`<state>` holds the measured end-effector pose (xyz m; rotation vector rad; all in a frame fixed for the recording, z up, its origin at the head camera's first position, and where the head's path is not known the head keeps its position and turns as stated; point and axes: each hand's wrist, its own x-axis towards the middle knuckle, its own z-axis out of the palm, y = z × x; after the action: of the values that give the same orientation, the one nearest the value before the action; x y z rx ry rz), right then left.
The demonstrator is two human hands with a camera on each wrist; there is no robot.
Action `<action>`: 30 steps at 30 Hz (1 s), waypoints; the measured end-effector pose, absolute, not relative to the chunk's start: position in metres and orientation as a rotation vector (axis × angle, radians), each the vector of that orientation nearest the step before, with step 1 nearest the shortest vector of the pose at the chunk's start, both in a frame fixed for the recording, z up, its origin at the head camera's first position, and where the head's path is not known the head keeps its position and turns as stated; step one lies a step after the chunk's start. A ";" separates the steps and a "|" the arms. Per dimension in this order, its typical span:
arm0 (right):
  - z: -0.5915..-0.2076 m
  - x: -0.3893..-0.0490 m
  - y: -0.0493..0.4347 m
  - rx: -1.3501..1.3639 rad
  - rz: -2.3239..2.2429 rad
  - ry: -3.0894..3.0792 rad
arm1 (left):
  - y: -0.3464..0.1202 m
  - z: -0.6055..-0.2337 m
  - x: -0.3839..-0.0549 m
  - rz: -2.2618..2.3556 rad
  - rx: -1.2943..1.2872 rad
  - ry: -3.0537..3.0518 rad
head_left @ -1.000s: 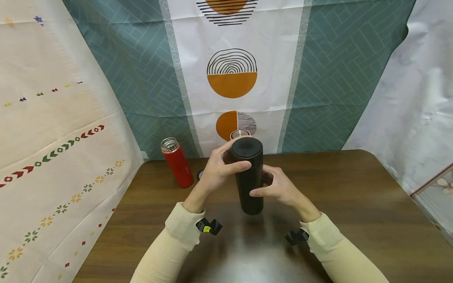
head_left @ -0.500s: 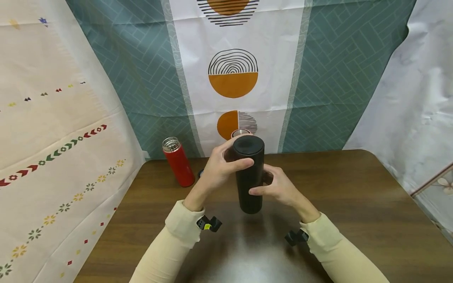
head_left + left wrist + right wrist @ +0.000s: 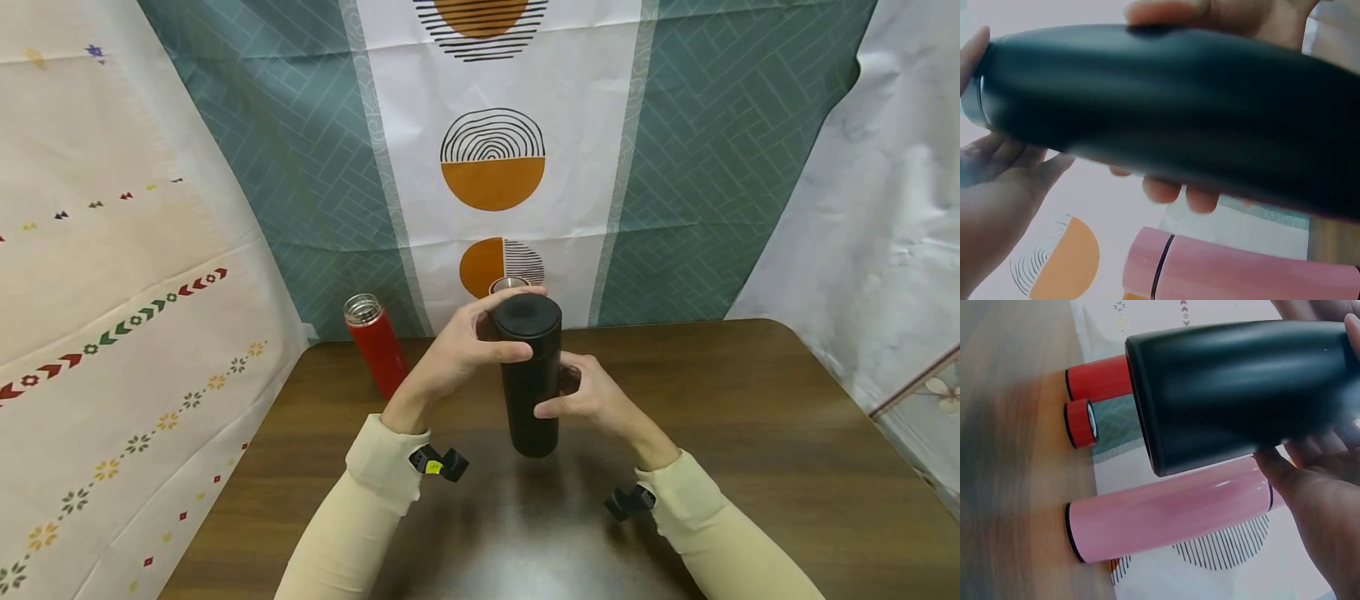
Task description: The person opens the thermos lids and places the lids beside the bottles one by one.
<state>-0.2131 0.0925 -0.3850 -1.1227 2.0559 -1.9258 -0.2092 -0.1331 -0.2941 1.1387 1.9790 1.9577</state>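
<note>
Upright above the table, a black thermos bottle [image 3: 531,400] is held by both hands. My left hand [image 3: 453,358] grips it around the top, thumb in front near the black lid [image 3: 528,313] and fingers behind. Lower on the body, my right hand [image 3: 596,396] holds it from the right, its thumb across the front. In the left wrist view a seam shows between lid and body [image 3: 1147,106]. The right wrist view shows the bottle's base end hanging free of the wooden table.
A red thermos bottle [image 3: 377,350] with a bare steel mouth stands at the back left. Beside it is its red cap [image 3: 1079,423]. A pink bottle [image 3: 1166,515] stands behind the black one, mostly hidden in the head view. Patterned cloth [image 3: 690,167] hangs behind the table [image 3: 712,400].
My left wrist has shifted slightly left and up, and the hand has turned a little at the bottle's top. Its forearm now hides the small round cap. The right hand stays nearly still.
</note>
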 end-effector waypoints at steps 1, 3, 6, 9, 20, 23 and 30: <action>-0.385 -0.213 0.092 -1.120 -1.924 2.073 | -0.132 -0.294 -0.208 1.973 1.140 1.983; -0.385 -0.213 0.092 -1.123 -1.928 2.089 | -0.131 -0.294 -0.206 1.994 1.151 2.001; -0.386 -0.212 0.091 -1.134 -1.940 2.103 | -0.128 -0.295 -0.203 2.025 1.157 2.017; -0.387 -0.211 0.091 -1.149 -1.956 2.109 | -0.126 -0.295 -0.201 2.052 1.147 2.022; -0.388 -0.210 0.090 -1.125 -1.998 2.114 | -0.118 -0.293 -0.196 2.126 1.079 2.054; -0.388 -0.209 0.089 -1.094 -2.023 2.104 | -0.117 -0.294 -0.195 2.147 1.063 2.070; -0.388 -0.208 0.086 -1.052 -2.048 2.151 | -0.114 -0.294 -0.193 2.178 1.048 2.141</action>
<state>-0.2084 0.0857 -0.3880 -1.0515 2.1506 -2.0479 -0.1930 -0.1137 -0.2940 1.0479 2.1409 2.1777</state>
